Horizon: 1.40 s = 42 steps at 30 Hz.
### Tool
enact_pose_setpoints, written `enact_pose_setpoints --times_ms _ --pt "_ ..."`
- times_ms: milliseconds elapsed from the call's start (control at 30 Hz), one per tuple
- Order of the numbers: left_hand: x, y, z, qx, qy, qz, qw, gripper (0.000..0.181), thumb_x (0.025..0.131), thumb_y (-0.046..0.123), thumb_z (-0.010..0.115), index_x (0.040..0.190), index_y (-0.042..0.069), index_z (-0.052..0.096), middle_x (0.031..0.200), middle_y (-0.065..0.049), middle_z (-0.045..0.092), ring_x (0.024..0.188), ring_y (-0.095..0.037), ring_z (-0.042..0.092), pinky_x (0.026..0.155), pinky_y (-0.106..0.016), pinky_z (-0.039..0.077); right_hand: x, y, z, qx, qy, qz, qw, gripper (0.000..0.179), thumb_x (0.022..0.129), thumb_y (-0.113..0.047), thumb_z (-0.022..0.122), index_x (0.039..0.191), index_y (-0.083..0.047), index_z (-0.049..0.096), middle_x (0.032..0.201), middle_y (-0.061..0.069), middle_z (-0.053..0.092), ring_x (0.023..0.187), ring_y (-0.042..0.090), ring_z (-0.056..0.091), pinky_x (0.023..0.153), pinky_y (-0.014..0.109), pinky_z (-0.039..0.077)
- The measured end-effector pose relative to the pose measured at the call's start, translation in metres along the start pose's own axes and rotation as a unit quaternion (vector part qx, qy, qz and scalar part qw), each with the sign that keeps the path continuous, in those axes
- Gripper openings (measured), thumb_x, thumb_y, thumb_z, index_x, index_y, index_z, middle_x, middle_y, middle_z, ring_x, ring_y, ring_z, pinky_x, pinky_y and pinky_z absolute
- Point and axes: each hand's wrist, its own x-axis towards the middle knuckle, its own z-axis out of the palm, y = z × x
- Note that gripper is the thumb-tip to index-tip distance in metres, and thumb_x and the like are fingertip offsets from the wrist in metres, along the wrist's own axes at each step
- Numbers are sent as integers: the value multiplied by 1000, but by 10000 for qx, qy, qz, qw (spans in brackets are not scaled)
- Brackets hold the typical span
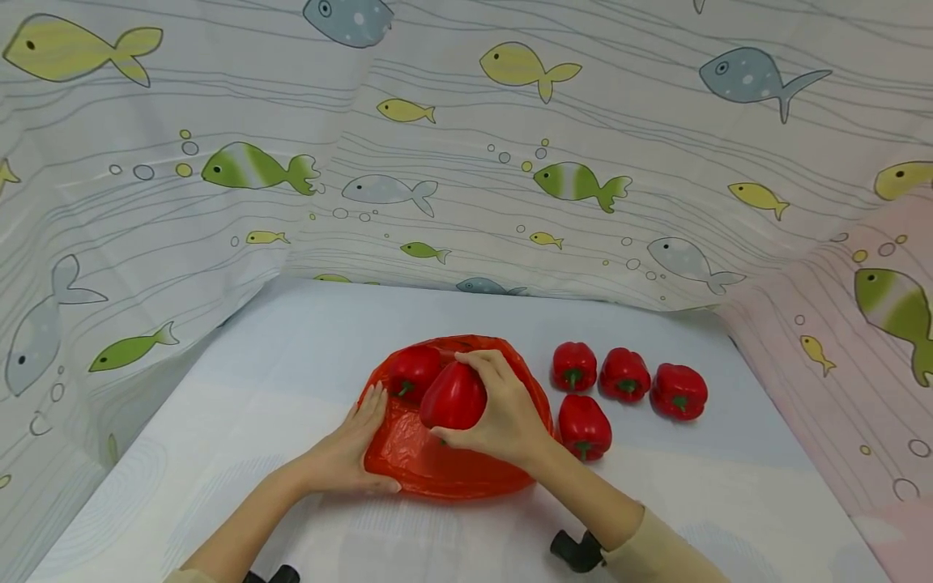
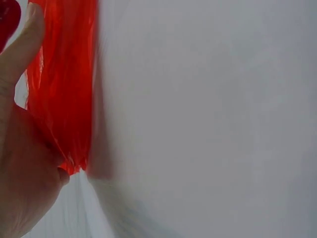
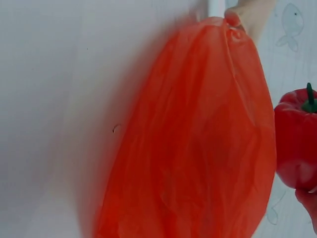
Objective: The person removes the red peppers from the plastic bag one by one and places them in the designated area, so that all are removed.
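An orange-red plastic bag (image 1: 466, 484) lies with its mouth spread wide on the table. One red bell pepper (image 1: 414, 371) sits inside it at the back left. My right hand (image 1: 503, 409) grips a second red bell pepper (image 1: 453, 397) over the bag's opening, thumb on the near side and fingers on the far side. In the right wrist view that pepper (image 3: 297, 144) shows its green stem beside the bag's wall. My left hand (image 1: 350, 453) rests against the bag's left rim with its fingers straight. The left wrist view shows the left thumb (image 2: 25, 44) along the bag.
Several red bell peppers stand right of the bag, the nearest pepper (image 1: 585, 427) close to its rim and the farthest-right pepper (image 1: 679, 392) farther off. A fish-patterned curtain (image 1: 452, 146) borders the white table (image 1: 328, 324). Black wrist gear (image 1: 576, 552) shows under the right forearm.
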Motion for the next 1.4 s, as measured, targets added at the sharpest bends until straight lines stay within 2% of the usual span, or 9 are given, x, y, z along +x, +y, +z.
enact_pose_setpoints --times_ms 367,833,1100,1400 --pt "0 -1 0 15 25 12 10000 130 68 61 78 148 -13 7 157 -27 0 144 -43 -1 112 -60 9 -10 3 -25 112 -91 280 9995 86 62 -30 91 135 -15 47 129 -2 48 118 14 48 79 33 56" --pt "4 -3 -1 -18 2 27 10000 129 67 58 79 147 -15 8 156 -29 1 143 -44 -1 112 -61 8 -26 17 -55 -109 333 92 9993 86 61 -29 91 134 -8 49 128 4 50 116 20 50 78 40 57" --pt "5 -3 -1 30 -27 -13 10000 129 68 60 78 148 -14 8 157 -28 1 144 -42 -1 112 -61 9 -34 25 -70 -357 516 45 9980 89 58 -27 92 134 -10 49 127 6 51 116 22 50 77 44 57" --pt "4 -2 -1 27 15 51 10000 129 68 58 79 147 -15 8 156 -29 1 143 -44 -1 112 -61 9 -45 31 -84 -523 693 128 9961 90 55 -25 93 132 -9 50 127 7 51 117 23 49 77 47 57"
